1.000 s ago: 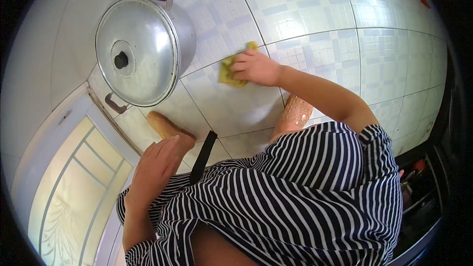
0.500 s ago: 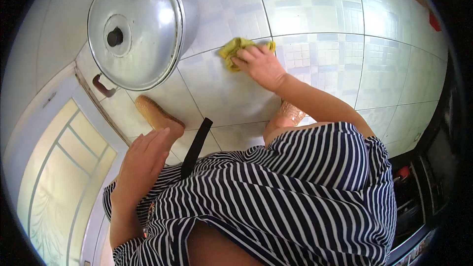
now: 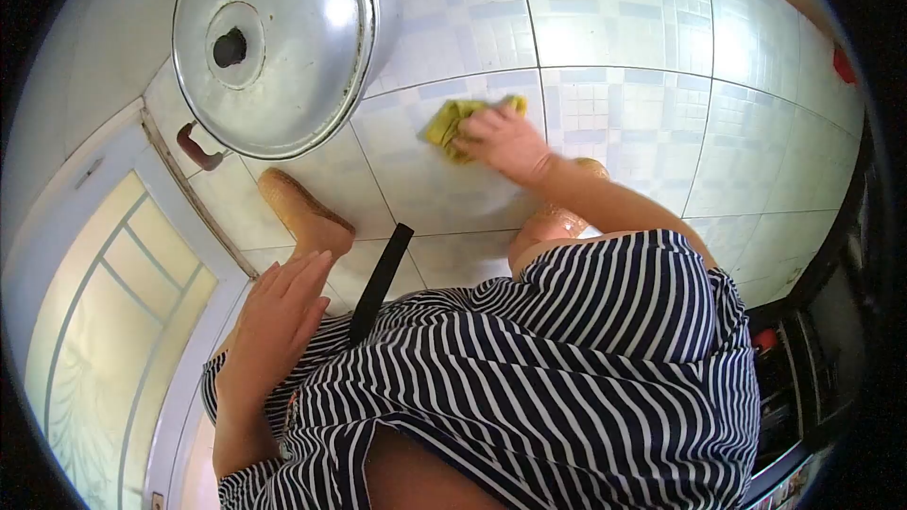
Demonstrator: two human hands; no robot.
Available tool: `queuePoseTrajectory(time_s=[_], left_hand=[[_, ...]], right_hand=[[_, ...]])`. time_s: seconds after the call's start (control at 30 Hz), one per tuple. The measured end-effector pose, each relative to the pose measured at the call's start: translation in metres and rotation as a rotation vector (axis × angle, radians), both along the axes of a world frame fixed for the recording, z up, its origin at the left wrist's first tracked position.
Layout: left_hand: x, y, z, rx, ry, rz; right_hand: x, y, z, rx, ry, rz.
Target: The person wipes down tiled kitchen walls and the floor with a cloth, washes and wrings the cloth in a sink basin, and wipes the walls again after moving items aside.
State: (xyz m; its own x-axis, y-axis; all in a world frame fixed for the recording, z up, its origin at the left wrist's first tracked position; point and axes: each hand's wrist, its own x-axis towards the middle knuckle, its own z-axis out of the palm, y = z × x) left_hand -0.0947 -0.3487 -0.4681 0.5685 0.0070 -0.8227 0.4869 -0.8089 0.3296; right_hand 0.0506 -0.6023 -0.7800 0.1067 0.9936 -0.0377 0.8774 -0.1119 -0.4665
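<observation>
My right hand (image 3: 510, 144) presses a crumpled yellow-green cloth (image 3: 452, 123) against the tiled floor (image 3: 463, 196), its fingers bunched over the fabric. Part of the cloth sticks out beyond the fingertips. My left hand (image 3: 282, 314) rests by my left knee, fingers stretched out and holding nothing. Between the hands a black strap (image 3: 383, 274) hangs over the striped clothing (image 3: 557, 359). My feet, in tan shoes (image 3: 300, 206), stand on the tiles on either side of the strap.
A large metal pot with a domed lid (image 3: 293, 47) and a brown side handle (image 3: 198, 146) stands on the floor at the upper left. A white-framed door (image 3: 123, 293) with glass panes is on the left. Dark furniture (image 3: 812, 349) lines the right side.
My right hand and the cloth have shifted slightly downward in the view. The pot appears a little higher and further right as the camera moves. My left hand stays by the knee.
</observation>
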Motion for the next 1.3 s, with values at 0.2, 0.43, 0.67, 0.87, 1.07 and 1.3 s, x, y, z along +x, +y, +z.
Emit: queuePoseTrajectory(time_s=[0.2,0.43,0.67,0.87,1.07,1.3], left_hand=[[-0.004,0.004,0.001,0.073,-0.025,0.001],[0.014,-0.006,0.012,0.052,0.01,-0.031],[0.014,-0.001,0.005,0.011,-0.036,-0.121],[0.01,0.02,-0.003,0.11,0.012,-0.09],[0.048,0.004,0.007,-0.026,-0.142,-0.228],[0.073,0.018,-0.042,-0.104,0.053,-0.203]], right_hand=[[0.144,0.021,0.005,0.152,-0.301,-0.47],[0.008,0.072,-0.018,-0.002,0.362,0.035],[0.066,0.031,-0.022,0.049,0.008,-0.18],[0.213,-0.12,-0.028,-0.008,-0.44,-1.09],[0.159,-0.091,-0.005,0.055,-0.353,-1.037],[-0.034,-0.031,-0.052,0.134,0.248,-0.039]])
